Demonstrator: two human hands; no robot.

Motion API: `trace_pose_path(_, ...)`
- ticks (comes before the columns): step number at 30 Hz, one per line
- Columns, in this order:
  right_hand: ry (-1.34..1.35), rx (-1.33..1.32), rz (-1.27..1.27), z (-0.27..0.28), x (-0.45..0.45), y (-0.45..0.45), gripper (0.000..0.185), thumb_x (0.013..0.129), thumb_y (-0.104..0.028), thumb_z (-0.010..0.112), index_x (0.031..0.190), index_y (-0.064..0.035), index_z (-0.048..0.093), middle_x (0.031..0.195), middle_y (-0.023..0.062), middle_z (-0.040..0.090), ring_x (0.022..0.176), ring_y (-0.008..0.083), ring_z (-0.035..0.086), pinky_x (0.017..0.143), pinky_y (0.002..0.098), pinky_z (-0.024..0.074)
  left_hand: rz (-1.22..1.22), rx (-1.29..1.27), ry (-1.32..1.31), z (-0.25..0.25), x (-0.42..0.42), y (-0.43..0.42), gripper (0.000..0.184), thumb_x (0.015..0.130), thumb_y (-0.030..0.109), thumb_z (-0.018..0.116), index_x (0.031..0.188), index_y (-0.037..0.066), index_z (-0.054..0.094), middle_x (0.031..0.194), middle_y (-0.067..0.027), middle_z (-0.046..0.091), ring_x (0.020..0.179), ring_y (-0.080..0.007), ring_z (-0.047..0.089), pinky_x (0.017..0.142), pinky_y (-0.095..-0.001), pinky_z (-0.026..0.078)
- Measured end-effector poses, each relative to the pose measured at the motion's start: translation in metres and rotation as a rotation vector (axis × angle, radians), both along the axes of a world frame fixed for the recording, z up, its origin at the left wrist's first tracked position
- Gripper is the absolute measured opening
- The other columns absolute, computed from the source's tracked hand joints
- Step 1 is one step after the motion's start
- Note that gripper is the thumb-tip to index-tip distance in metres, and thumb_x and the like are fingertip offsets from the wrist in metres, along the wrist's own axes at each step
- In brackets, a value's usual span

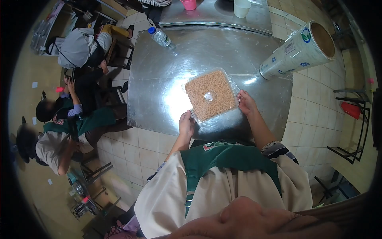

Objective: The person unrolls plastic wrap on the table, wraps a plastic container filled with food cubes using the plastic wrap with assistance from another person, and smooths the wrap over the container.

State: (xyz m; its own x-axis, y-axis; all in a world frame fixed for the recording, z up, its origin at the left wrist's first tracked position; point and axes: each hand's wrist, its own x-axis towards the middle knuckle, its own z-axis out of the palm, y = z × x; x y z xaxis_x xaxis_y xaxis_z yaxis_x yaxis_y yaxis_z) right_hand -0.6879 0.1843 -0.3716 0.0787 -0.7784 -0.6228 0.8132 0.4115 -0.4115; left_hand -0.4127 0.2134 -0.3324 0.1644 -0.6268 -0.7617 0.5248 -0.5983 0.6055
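Note:
A clear square plastic tray (211, 95) full of small light-brown pieces sits over the metal table (151, 99) in front of me. Shiny clear film shows around its edges, and a round clear spot marks its middle. At the near left corner my left hand (186, 124) is closed on the tray's edge. My right hand (247, 103) pinches the clear film at the right edge, fingers together. To the right stands a big roll of printed plastic wrap (294, 53), leaning outward in this view, with a brown core at its top.
A water bottle (160, 37) with a blue cap is at the table's far left. Behind, a second metal table (207, 15) bears a pink cup (188, 4) and a pale cup (241, 8). Several people sit at the left; a red object (350, 110) is at the right.

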Motion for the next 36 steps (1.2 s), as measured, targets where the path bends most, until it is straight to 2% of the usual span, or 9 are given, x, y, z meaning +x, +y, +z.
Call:
trace_pose_path(3, 0.038, -0.068, -0.02, -0.001, 0.003, 0.0, 0.007, 0.083, -0.014, 0.05, 0.082, -0.0078, 0.049, 0.072, 0.002, 0.052, 0.064, 0.0116, 0.051, 0.06, 0.0243, 0.0419, 0.035, -0.001, 0.067, -0.018, 0.0, 0.004, 0.012, 0.083, 0.016, 0.05, 0.091, 0.007, 0.049, 0.079, -0.0019, 0.054, 0.069, -0.0103, 0.05, 0.058, -0.0226, 0.04)
trace_pose_path(9, 0.507, -0.038, 0.09, -0.003, 0.016, -0.001, 0.009, 0.079, -0.01, 0.055, 0.084, -0.0044, 0.051, 0.075, 0.0025, 0.054, 0.064, 0.01, 0.05, 0.063, 0.0204, 0.0413, 0.105, -0.028, 0.181, -0.04, -0.005, 0.001, 0.025, 0.08, 0.004, 0.051, 0.103, 0.002, 0.041, 0.093, -0.0088, 0.052, 0.083, -0.0178, 0.052, 0.073, -0.0291, 0.045)
trace_pose_path(14, 0.974, 0.062, 0.106, 0.02, 0.029, 0.002, 0.024, 0.082, -0.021, 0.052, 0.096, -0.001, 0.051, 0.087, 0.0038, 0.054, 0.081, 0.0113, 0.049, 0.074, 0.0229, 0.0389, 0.144, -0.021, 0.011, -0.037, -0.01, 0.002, 0.026, 0.08, 0.004, 0.051, 0.104, 0.0, 0.041, 0.092, -0.01, 0.052, 0.085, -0.0187, 0.052, 0.074, -0.0285, 0.045)
trace_pose_path(17, 0.794, 0.199, 0.004, 0.03, 0.037, 0.004, 0.038, 0.086, -0.031, 0.044, 0.107, 0.0004, 0.048, 0.1, 0.0066, 0.051, 0.094, 0.0137, 0.046, 0.083, 0.0253, 0.0346, -0.019, 0.076, -0.186, -0.029, -0.01, 0.002, 0.024, 0.083, 0.012, 0.049, 0.103, 0.0, 0.043, 0.093, -0.0098, 0.053, 0.086, -0.0184, 0.051, 0.075, -0.0289, 0.043)
trace_pose_path(19, 0.776, 0.154, 0.105, 0.037, 0.041, 0.007, 0.042, 0.087, -0.033, 0.04, 0.112, 0.0007, 0.045, 0.107, 0.0087, 0.048, 0.1, 0.0149, 0.043, 0.086, 0.0258, 0.0322, -0.183, 0.161, 0.024, -0.02, -0.012, 0.0, 0.025, 0.085, 0.026, 0.046, 0.101, 0.007, 0.05, 0.091, -0.005, 0.057, 0.08, -0.0149, 0.053, 0.07, -0.0305, 0.044)
trace_pose_path(22, 0.784, 0.056, 0.217, 0.037, 0.045, 0.012, 0.046, 0.089, -0.033, 0.036, 0.12, 0.0015, 0.038, 0.118, 0.0121, 0.042, 0.109, 0.0169, 0.038, 0.091, 0.0265, 0.0283, -0.038, 0.238, 0.116, -0.005, -0.019, -0.003, 0.028, 0.086, 0.031, 0.044, 0.1, 0.008, 0.052, 0.091, -0.0037, 0.057, 0.081, -0.0145, 0.053, 0.07, -0.0304, 0.043)
trace_pose_path(30, 1.03, -0.14, 0.341, 0.052, 0.046, -0.017, 0.043, 0.088, -0.027, 0.036, 0.124, -0.0039, 0.035, 0.121, 0.0139, 0.042, 0.113, 0.0185, 0.038, 0.093, 0.026, 0.0278, 0.09, 0.02, 0.09, -0.018, -0.012, 0.001, 0.017, 0.083, 0.013, 0.048, 0.098, 0.006, 0.053, 0.085, -0.003, 0.058, 0.074, -0.0132, 0.053, 0.067, -0.0252, 0.043)
trace_pose_path(32, 1.108, -0.192, 0.365, 0.055, 0.044, -0.024, 0.042, 0.088, -0.026, 0.036, 0.125, -0.0058, 0.035, 0.121, 0.0141, 0.043, 0.113, 0.0187, 0.039, 0.093, 0.0258, 0.0282, 0.077, 0.08, 0.035, -0.01, -0.012, 0.0, 0.025, 0.082, 0.006, 0.048, 0.106, -0.001, 0.047, 0.094, -0.0083, 0.055, 0.083, -0.0158, 0.053, 0.071, -0.0259, 0.043)
trace_pose_path(36, 1.03, -0.104, 0.433, 0.042, 0.039, -0.026, 0.044, 0.089, -0.028, 0.036, 0.126, -0.0046, 0.032, 0.121, 0.0119, 0.041, 0.111, 0.0185, 0.039, 0.093, 0.0268, 0.0282, 0.046, 0.032, 0.04, -0.001, -0.017, -0.001, 0.025, 0.082, 0.006, 0.047, 0.107, 0.0, 0.044, 0.095, -0.0072, 0.053, 0.081, -0.0145, 0.053, 0.07, -0.0228, 0.043)
